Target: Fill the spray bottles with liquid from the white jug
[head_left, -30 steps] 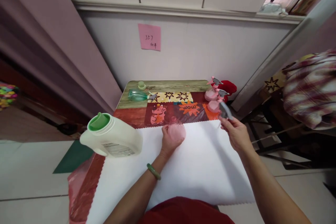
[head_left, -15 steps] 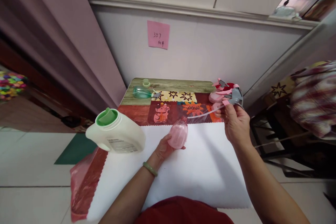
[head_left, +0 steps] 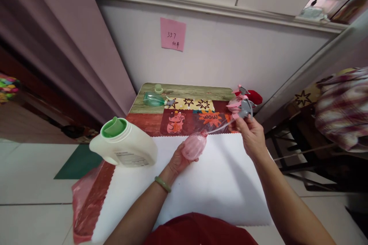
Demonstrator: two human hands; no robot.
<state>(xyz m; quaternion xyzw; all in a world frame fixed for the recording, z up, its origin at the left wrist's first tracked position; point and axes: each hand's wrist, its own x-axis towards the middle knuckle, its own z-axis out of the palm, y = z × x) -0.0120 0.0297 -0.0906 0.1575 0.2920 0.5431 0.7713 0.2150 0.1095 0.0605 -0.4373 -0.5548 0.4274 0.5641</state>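
A clear pink bottle is tilted to the right over the white mat, with my left hand closed around its lower part. My right hand grips a pink and grey spray nozzle to the right of the bottle. From the nozzle a thin clear tube runs down to the bottle's mouth, its end at or inside the opening. How far the tube reaches in is hard to make out. Left of my left hand stands a large white jug with its green pouring neck uncovered.
At the table's far left lies a green spray bottle beside a green cap. Another pink spray bottle and a red object are behind my right hand. A wall borders the table's far side.
My right hand has moved left and brought the nozzle closer to the bottle, so the tube bends more. The bottle has tipped further toward the nozzle in my left hand.
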